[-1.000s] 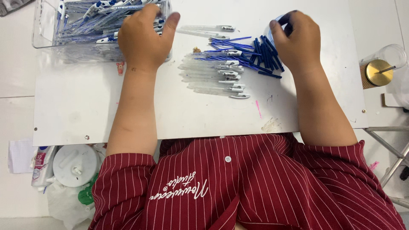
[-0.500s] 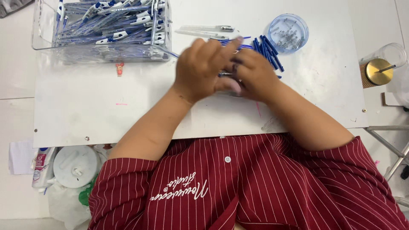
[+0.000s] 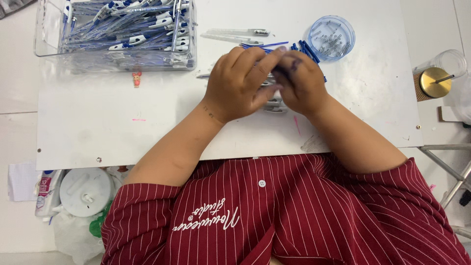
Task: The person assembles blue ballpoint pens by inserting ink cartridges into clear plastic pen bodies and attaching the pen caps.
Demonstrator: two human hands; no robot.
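Note:
My left hand and my right hand meet at the middle of the white board, fingertips pinched together on a pen part that the fingers mostly hide. Under the hands lies a row of clear pen barrels, only partly showing. Loose blue refills are fanned out just beyond my right hand. Past them stands a round blue dish holding small metal springs.
A clear plastic bin full of blue and white pens stands at the far left. Two clear barrels lie between the bin and the dish. A clear cup with a gold lid sits off the board's right edge, and bottles and a white lid lie at lower left.
My left hand left the bin and came right. My right hand left the blue refills and came left. The two now meet over the clear barrels.

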